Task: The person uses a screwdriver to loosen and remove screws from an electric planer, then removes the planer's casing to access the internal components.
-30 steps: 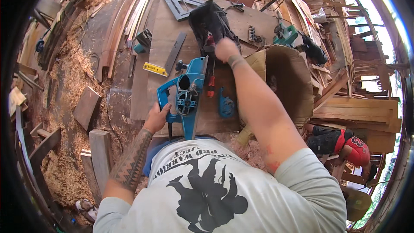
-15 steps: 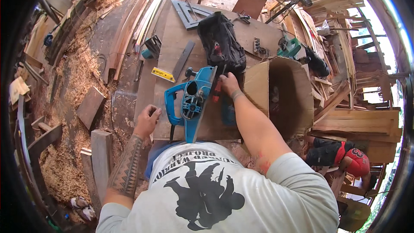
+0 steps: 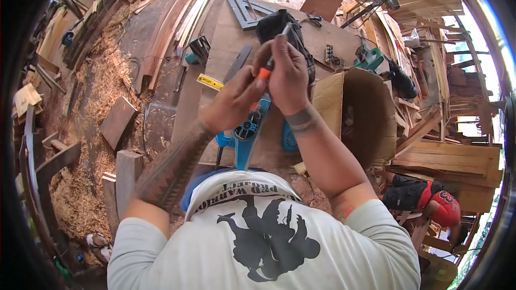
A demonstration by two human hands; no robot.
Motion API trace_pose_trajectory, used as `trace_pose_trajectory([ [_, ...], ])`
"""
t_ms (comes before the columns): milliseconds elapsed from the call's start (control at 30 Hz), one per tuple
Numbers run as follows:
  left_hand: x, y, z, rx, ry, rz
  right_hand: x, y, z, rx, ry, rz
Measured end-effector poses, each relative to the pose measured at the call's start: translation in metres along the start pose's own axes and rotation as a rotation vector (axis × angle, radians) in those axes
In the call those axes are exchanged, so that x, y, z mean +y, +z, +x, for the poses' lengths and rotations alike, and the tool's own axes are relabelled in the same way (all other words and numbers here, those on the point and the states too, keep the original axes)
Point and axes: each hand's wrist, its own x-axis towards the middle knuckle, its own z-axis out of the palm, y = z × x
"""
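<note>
Both hands are raised close to the camera over a wooden workbench (image 3: 226,53). My right hand (image 3: 288,72) grips a small tool with an orange handle (image 3: 264,72) and a thin metal tip pointing up. My left hand (image 3: 234,99) touches the orange end of that tool from the left. Below the hands lies a blue power saw (image 3: 248,131) on the bench, partly hidden by them. A black tool bag (image 3: 277,24) sits behind the hands.
An open cardboard box (image 3: 357,118) stands to the right of the saw. A grey square (image 3: 244,9), a yellow tape piece (image 3: 209,81) and a green power tool (image 3: 368,59) lie on the bench. Sawdust and wood offcuts (image 3: 115,121) cover the floor left. A seated person (image 3: 430,204) is lower right.
My right hand left the black bag and the saw, and now holds the orange-handled tool up high. My left hand let go of the saw and rose to meet it.
</note>
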Motion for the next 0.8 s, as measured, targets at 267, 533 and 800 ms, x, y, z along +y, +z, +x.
trace_pose_trajectory([
  [267, -0.017, -0.012, -0.041, -0.037, -0.404, -0.168, 0.021, -0.005, 0.005, 0.13, 0.154, 0.393],
  [533, -0.005, -0.038, -0.063, -0.062, -0.453, -0.11, 0.018, 0.006, 0.005, 0.134, 0.22, 0.63],
  [800, -0.111, -0.109, -0.127, 0.227, -0.393, 0.53, 0.023, -0.102, 0.069, 0.232, 0.264, 0.457],
])
